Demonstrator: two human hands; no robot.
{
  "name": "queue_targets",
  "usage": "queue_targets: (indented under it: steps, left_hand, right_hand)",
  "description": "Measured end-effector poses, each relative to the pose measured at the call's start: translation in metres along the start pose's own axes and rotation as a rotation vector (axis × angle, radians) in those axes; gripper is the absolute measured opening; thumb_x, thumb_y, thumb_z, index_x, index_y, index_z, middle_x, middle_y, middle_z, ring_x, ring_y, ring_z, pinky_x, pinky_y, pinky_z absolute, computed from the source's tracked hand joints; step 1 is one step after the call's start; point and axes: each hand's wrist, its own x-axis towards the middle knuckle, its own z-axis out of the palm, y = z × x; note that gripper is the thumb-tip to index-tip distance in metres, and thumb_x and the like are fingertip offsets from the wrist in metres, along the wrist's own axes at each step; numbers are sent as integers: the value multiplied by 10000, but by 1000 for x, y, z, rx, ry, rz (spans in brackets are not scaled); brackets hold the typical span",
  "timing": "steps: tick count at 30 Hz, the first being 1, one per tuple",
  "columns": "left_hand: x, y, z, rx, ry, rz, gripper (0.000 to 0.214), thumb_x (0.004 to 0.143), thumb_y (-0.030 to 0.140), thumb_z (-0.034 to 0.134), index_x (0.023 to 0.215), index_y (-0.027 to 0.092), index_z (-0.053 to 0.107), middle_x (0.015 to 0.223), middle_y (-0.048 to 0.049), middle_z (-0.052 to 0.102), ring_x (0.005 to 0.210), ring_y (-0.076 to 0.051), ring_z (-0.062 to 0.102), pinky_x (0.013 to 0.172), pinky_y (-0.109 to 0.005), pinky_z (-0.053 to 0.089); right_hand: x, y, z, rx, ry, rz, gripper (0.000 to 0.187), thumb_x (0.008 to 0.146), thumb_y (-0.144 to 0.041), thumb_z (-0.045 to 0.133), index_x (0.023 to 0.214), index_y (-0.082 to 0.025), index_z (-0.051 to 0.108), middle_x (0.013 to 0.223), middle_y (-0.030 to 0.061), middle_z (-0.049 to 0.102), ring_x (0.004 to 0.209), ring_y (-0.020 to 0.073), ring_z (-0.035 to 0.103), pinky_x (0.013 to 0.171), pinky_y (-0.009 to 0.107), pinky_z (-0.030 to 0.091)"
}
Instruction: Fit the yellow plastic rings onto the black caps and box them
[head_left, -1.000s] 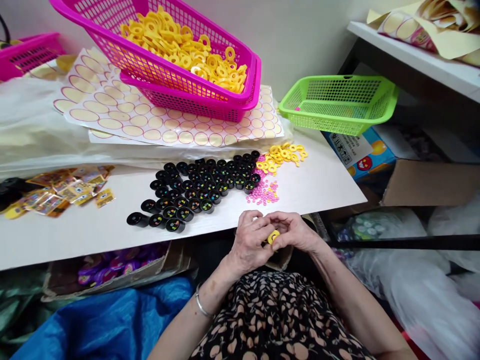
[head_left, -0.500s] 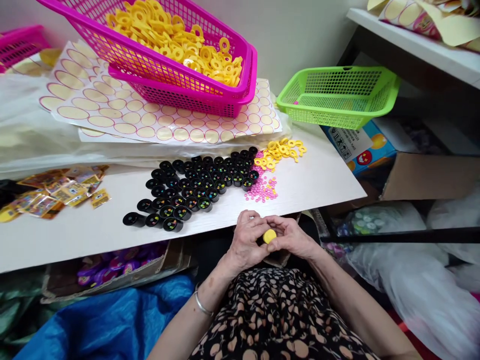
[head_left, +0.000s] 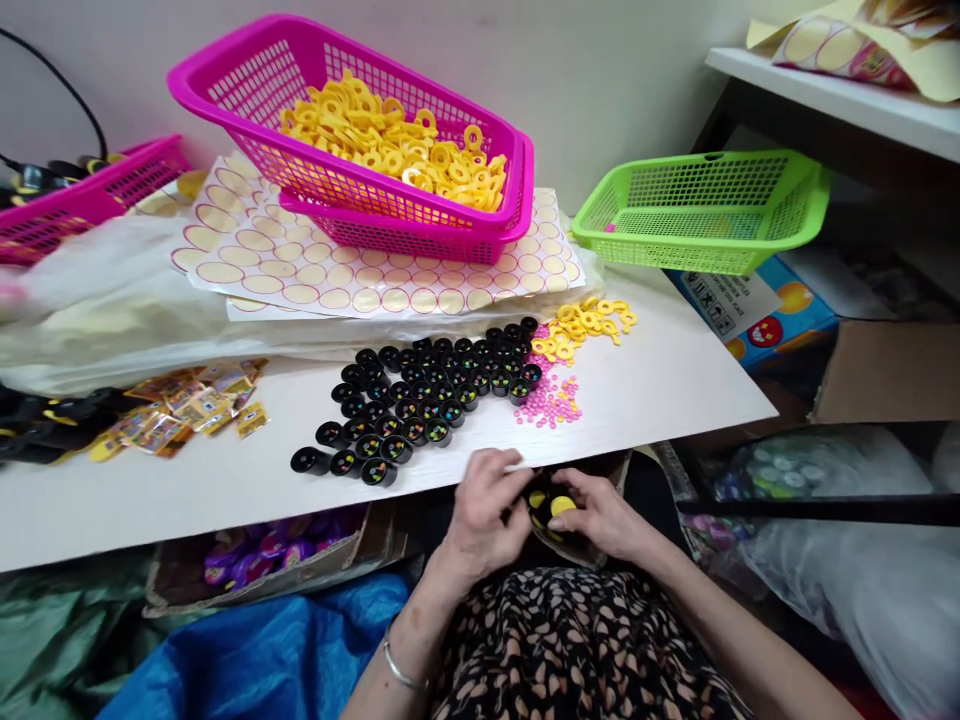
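Note:
In front of my lap, my right hand (head_left: 604, 515) grips a small piece with a round yellow top (head_left: 562, 507) between thumb and fingers. My left hand (head_left: 491, 500) is just to the left, apart from that piece, its fingers bent and thumb spread, with nothing visible in it. Below and between both hands sits an open cardboard box (head_left: 589, 552) with black and yellow pieces inside, partly hidden. On the table beyond the hands stand several black round cups (head_left: 409, 400) with coloured bits in them. Small pink beads (head_left: 551, 400) and yellow rings (head_left: 589, 322) lie beside the cups.
A pink basket (head_left: 300, 165) full of yellow rings rests on sticker sheets (head_left: 330, 285). A green basket (head_left: 701, 255) stands at the back right. Foil packets (head_left: 187, 408) lie on the left of the table (head_left: 247, 500). Purple items sit in a box (head_left: 330, 570) below.
My hands have separated: the left has drawn away from the yellow-topped piece, which stays in my right hand. The view has shifted, and the box between my hands now shows.

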Motion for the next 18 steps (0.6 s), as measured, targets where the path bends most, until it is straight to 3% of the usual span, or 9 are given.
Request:
queue_targets:
  steps: [2,4,7,10,12,15,18]
  left_hand:
    - [-6,-18,-6,247,322,-141,343,719,107,556,1049,195,576,1011,-101,566,915,-211,537,797,-363,455]
    - [-9,-35,-10,473,495,-261,311,726,190,611,1035,165,591,984,-121,557,906,-230,535,793,-368,441]
    - [-7,-54,-13,665,439,-334,271,735,303,632,959,150,630,933,-132,569,856,-240,521,743,-356,416]
    - [-2,-60,-15,728,402,-313,205,751,317,614,886,167,650,890,-114,584,804,-226,506,701,-334,395]
    - [0,-58,-15,708,427,-309,179,749,306,615,862,173,651,898,-107,588,806,-223,503,703,-330,391]
    - [1,-53,-13,644,433,-287,167,745,295,619,855,172,642,923,-107,594,829,-223,512,727,-336,398]
    - [1,-47,-8,556,387,-206,160,743,275,625,869,175,624,955,-110,615,849,-221,536,747,-338,413]
  right_hand:
    - [6,6,1,-374,69,-5,351,694,-239,637,1031,-172,563,895,62,619,845,213,554,734,312,407]
    - [11,9,1,-624,70,3,285,719,-242,611,986,-150,573,924,102,614,896,239,547,755,323,395]
    - [12,6,-5,-698,37,-26,201,737,-235,594,917,-148,581,864,95,620,844,227,562,706,296,391]
    - [10,-6,-16,-560,39,-163,63,795,-223,538,791,-180,583,729,27,601,715,167,554,634,251,377]
    - [13,-14,-22,-491,146,-259,148,842,-243,483,735,-189,570,679,9,566,653,142,525,615,243,371]
    - [25,-23,-27,-509,414,-358,170,867,-232,433,786,-190,577,751,33,556,704,151,517,659,256,382]
    - [42,-24,-27,-579,515,-368,160,865,-215,434,843,-193,591,815,47,551,764,159,519,681,252,385]
